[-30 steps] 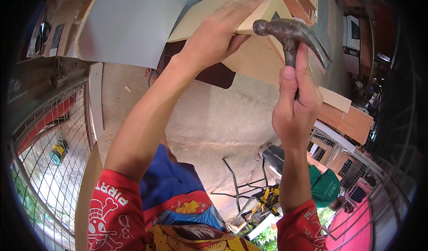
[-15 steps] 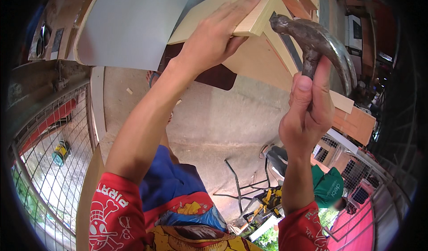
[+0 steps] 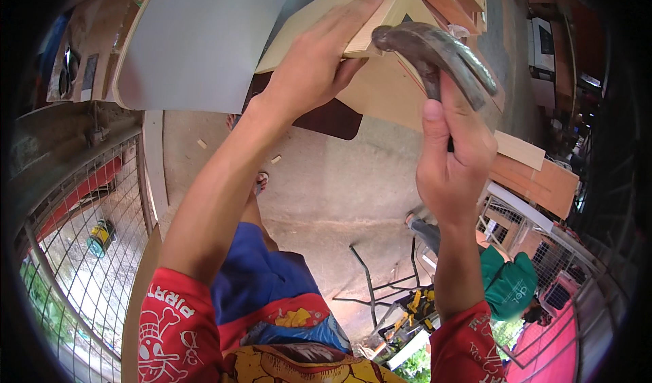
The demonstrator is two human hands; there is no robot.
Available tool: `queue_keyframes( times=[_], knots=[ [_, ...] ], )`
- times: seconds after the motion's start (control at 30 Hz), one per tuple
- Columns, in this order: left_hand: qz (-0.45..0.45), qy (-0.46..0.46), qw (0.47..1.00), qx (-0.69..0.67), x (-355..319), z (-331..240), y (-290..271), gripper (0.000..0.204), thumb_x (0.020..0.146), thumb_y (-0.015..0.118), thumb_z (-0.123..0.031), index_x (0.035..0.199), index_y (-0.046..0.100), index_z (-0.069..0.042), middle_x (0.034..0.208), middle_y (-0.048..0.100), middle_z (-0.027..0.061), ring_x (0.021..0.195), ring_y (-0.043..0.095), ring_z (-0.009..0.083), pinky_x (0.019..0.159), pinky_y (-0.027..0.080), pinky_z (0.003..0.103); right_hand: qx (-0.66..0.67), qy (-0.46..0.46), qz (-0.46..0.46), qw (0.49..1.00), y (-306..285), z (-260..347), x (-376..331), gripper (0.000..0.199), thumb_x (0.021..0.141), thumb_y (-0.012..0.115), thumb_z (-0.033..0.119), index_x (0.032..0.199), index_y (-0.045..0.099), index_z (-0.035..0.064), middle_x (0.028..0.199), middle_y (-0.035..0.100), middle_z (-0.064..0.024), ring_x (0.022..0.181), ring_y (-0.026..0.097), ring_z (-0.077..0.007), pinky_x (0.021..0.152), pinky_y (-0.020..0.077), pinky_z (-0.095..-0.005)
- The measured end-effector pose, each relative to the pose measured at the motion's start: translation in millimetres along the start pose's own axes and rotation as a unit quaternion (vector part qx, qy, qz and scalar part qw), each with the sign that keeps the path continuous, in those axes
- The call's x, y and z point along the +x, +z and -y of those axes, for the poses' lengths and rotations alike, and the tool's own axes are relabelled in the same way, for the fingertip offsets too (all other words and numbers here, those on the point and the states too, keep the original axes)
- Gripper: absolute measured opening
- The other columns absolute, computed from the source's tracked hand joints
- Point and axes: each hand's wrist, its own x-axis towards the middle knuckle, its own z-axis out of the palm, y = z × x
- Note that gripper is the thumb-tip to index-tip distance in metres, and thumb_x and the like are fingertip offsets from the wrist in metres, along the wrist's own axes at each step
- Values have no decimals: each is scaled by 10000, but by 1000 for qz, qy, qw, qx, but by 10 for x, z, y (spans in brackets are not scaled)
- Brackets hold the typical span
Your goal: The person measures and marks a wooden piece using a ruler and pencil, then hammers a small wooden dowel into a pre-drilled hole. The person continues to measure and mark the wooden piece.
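My left hand (image 3: 316, 70) grips a pale wooden panel (image 3: 392, 4), its fingers laid over the top face and the thumb under the near edge. In my right hand (image 3: 458, 155) is a claw hammer (image 3: 428, 46), held upright by its handle close below the head. The hammer's striking face is at the panel's right edge, seemingly touching it. Most of the handle is hidden by my fingers. Below the panel lies another pale board (image 3: 387, 94), with a dark brown panel (image 3: 339, 119) beside it.
A large grey-faced board (image 3: 197, 43) stands to the left. Wood pieces (image 3: 536, 182) are stacked at right. A person in a green shirt (image 3: 506, 284) is at lower right, near a black metal stand (image 3: 370, 288). Wire mesh (image 3: 75, 247) borders the left side.
The hammer has swung left and slightly down, its head coming from just right of the panel's edge onto it. My left hand keeps its hold on the panel.
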Motion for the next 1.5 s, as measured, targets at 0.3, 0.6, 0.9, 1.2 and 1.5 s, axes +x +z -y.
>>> queue_keyframes(
  times=[0.3, 0.6, 0.9, 1.2, 1.5],
  knots=[
    [9, -5, 1000, -8, -9, -7, -37, 756, 973, 792, -4, 1675, 519, -64, 1643, 613, 194, 1473, 606, 434, 1215, 527, 487, 16, -13, 4, 1000, 46, -33, 9, 155, 1011, 769, -35, 1163, 797, -41, 969, 741, -163, 709, 664, -289, 634, 512, -358],
    [-2, -101, 983, -155, -96, -446, -411, 321, 1001, 804, 22, 1317, 814, -25, 1395, 798, 148, 1274, 763, 277, 1096, 609, 405, 123, 247, -159, 948, 30, -129, -524, 447, 1166, 630, 95, 1576, 604, -83, 1043, 752, -90, 795, 632, -107, 716, 526, -268],
    [-25, -56, 994, -87, 12, -397, -441, 183, 969, 830, 39, 1149, 853, 17, 1158, 865, 172, 1112, 828, 241, 971, 634, 344, 171, 318, -114, 925, 154, 174, -1499, 343, 1124, 664, 67, 1407, 689, -125, 935, 742, -110, 803, 665, -144, 725, 537, -300],
    [-59, -98, 987, -112, -50, -403, -383, 186, 1033, 746, 6, 1189, 848, 9, 1190, 863, 166, 1128, 813, 235, 1018, 611, 361, 175, 283, -76, 940, 325, 384, -1729, 403, 1162, 627, 119, 1510, 640, -82, 891, 681, -62, 706, 549, -82, 621, 434, -248],
    [33, -77, 990, -111, 108, -374, -419, 363, 961, 783, -99, 1319, 839, -95, 1485, 751, 211, 1392, 712, 325, 1193, 531, 458, 181, 353, -85, 914, 240, 387, -1724, 253, 1070, 760, 104, 1246, 762, -78, 878, 740, -140, 728, 681, -207, 671, 511, -332]
  ],
)
